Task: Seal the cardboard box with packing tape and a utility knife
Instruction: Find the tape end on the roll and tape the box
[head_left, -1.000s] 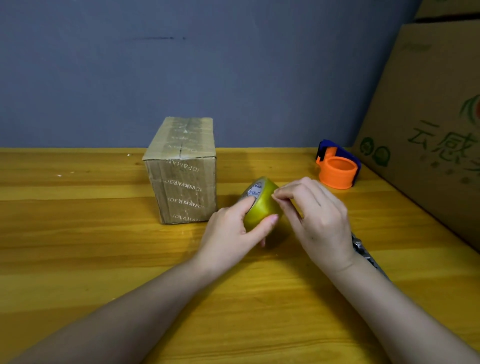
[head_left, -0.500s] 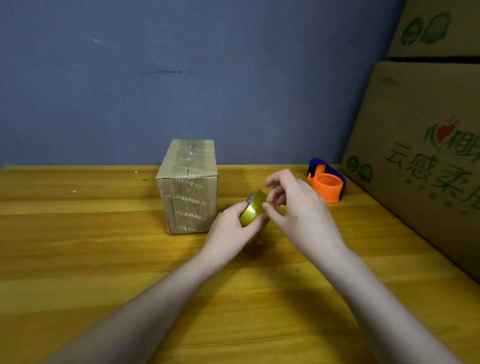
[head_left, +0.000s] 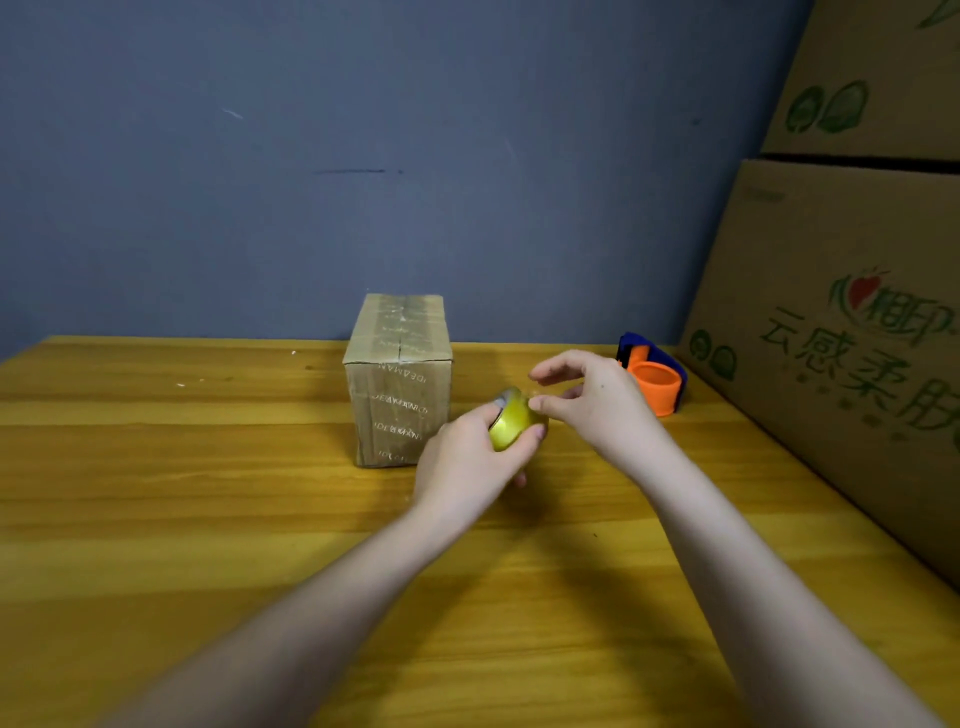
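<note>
A small cardboard box (head_left: 397, 379) stands upright on the wooden table (head_left: 156, 493), its top flaps closed and covered with old tape. Just right of it my left hand (head_left: 467, 457) grips a yellow roll of packing tape (head_left: 511, 422), held above the table. My right hand (head_left: 592, 400) is at the roll's upper right edge, thumb and forefinger pinched at the tape's surface, the other fingers spread. Whether a tape end is pinched I cannot tell. No utility knife is visible.
An orange and blue tape dispenser (head_left: 652, 379) sits at the back right of the table. Large printed cardboard cartons (head_left: 841, 338) are stacked along the right side. A blue-grey wall (head_left: 363, 156) rises behind the table.
The view has tilted up. Both hands lifted the roll and shifted it slightly toward the box. My right fingers moved from the roll's near side to its upper right edge and spread.
</note>
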